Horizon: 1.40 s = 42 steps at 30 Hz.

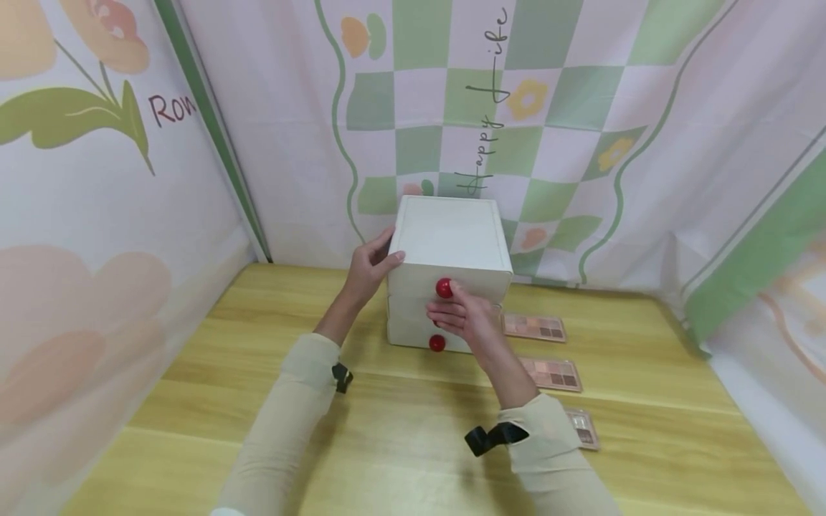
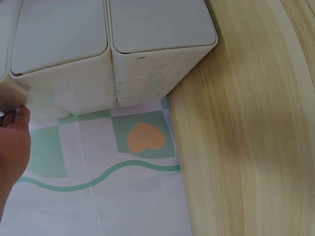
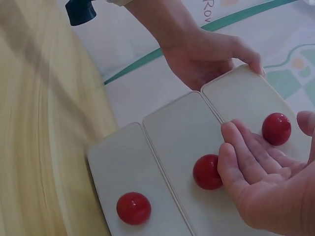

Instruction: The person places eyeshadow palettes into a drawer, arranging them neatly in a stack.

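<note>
A white three-drawer box (image 1: 452, 233) with round red knobs stands on the table. My left hand (image 1: 371, 269) rests against its upper left side, thumb at the top front edge; the left wrist view shows only part of this hand (image 2: 14, 142) at the box's side. In front of the drawers is my right hand (image 1: 474, 315), its fingers extended below the top red knob (image 3: 276, 129) and its thumb on the knob's other side, not closed round it. The middle knob (image 3: 206, 172) is partly behind the fingertips. The bottom knob (image 1: 437, 343) shows fully. All drawers look closed.
Several flat makeup palettes lie along the right of the box: a far one (image 1: 534, 327), a middle one (image 1: 551, 374) and a near one (image 1: 583, 428), partly covered by my right arm. A patterned curtain (image 1: 419, 100) hangs behind the wooden table (image 1: 213, 387).
</note>
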### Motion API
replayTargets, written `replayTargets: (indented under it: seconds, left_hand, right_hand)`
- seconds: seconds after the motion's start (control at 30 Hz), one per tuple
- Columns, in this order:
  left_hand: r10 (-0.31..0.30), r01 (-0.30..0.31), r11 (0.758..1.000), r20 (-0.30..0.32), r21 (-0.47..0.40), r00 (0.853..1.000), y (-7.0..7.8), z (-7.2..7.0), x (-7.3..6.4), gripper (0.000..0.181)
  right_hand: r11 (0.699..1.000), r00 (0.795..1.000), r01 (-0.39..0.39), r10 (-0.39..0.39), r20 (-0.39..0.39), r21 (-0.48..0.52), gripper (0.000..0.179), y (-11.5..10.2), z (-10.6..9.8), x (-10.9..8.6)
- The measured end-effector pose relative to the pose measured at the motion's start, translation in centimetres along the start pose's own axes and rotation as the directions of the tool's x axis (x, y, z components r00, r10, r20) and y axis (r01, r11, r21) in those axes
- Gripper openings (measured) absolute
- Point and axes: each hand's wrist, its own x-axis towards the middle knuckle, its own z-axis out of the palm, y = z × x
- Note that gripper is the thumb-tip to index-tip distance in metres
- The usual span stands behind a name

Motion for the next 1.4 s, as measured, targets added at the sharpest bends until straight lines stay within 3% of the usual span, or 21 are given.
replayTargets:
  seconds: [0.37, 1.4]
  left_hand:
    - [-0.003, 0.003, 1.0, 0.005, 0.006, 1.0, -0.1, -0.1, 0.0, 0.071]
    - [-0.003, 0.003, 1.0, 0.01, 0.009, 1.0, 0.3, -0.1, 0.0, 0.071]
  right_hand:
    - [1.0, 1.0, -0.007, 0.008, -0.022, 0.019, 0.069, 0.2, 1.1, 0.5]
    - [0.993, 0.992, 0.02, -0.006, -0.122, 0.113, 0.05, 0.6, 2.3, 0.5]
